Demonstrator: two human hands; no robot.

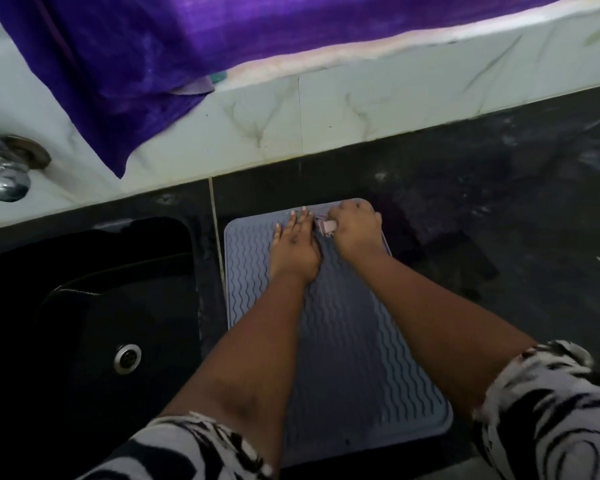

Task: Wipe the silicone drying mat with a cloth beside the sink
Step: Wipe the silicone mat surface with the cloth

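I read the drying mat (343, 341) as matt grey silicone with raised wavy ribs, lying on a dark, glossy stone-like countertop (499, 202) that shows pale smears. The sink (84, 306) beside it is black with a low sheen and a bright metal drain ring (128, 358), and the tap (6, 168) on the wall is polished chrome. The wall tiles (326, 109) look smooth, glazed and marble-veined; the purple fabric (136, 64) hanging over them is soft cloth, and the cloth (324, 226) bunched under my right hand (355, 230) is pale and too small to judge further.
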